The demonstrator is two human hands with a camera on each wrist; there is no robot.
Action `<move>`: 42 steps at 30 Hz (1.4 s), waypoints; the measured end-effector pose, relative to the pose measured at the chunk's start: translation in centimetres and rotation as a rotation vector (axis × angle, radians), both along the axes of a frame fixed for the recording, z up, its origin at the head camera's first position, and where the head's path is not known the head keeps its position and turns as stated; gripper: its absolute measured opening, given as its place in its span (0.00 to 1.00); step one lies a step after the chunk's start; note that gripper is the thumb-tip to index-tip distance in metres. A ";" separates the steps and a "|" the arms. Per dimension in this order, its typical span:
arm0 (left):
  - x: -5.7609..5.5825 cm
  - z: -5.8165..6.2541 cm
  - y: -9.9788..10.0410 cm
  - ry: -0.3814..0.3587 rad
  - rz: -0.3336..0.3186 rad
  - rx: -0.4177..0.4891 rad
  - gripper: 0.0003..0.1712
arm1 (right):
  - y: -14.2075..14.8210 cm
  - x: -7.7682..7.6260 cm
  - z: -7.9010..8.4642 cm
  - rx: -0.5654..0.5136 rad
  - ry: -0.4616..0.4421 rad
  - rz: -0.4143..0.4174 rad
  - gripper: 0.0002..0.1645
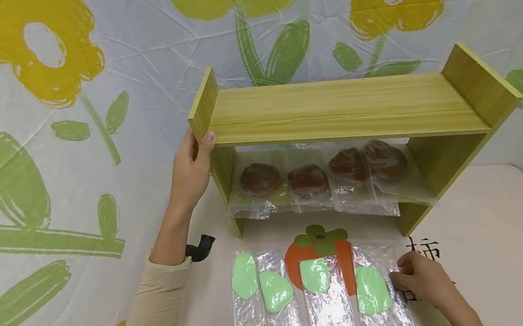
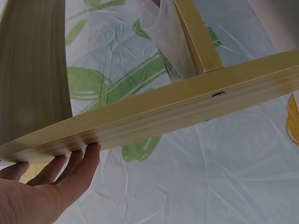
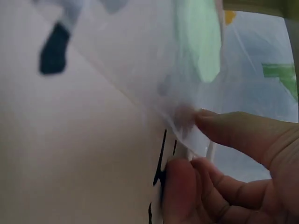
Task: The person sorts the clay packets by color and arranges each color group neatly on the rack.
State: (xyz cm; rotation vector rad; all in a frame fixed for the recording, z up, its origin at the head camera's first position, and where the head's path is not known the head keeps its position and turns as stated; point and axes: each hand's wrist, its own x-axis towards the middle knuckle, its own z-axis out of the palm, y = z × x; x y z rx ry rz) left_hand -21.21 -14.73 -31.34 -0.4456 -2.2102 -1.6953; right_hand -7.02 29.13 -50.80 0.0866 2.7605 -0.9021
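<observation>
My left hand grips the left side panel of a small wooden shelf, thumb over the front edge. In the left wrist view, the fingers lie along the panel's outer face. My right hand pinches the edge of a clear plastic bag with a flat light-green piece inside. The right wrist view shows the thumb on the film, with the index finger behind it. Left of it lie more clear bags with green pieces, side by side on the table.
Several clear bags with dark red-brown round pieces lie on the shelf's lower board. The table carries a printed orange persimmon and black characters. A black curved object lies beside the left forearm. A flower-patterned cloth hangs behind the shelf.
</observation>
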 end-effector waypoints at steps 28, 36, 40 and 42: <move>-0.2 -0.1 -0.2 -0.002 0.002 -0.013 0.28 | -0.3 1.0 -0.3 -0.798 -0.235 -0.022 0.34; -0.3 -0.4 -0.2 0.008 -0.004 0.001 0.27 | -0.1 1.6 -0.4 -0.887 -0.234 0.076 0.26; -0.3 -0.5 -0.1 0.011 0.001 -0.001 0.27 | -0.3 1.9 0.5 -0.847 -0.176 0.091 0.24; -0.2 -0.5 -0.1 0.012 0.003 0.000 0.27 | -0.5 2.0 1.4 -0.825 -0.130 0.110 0.21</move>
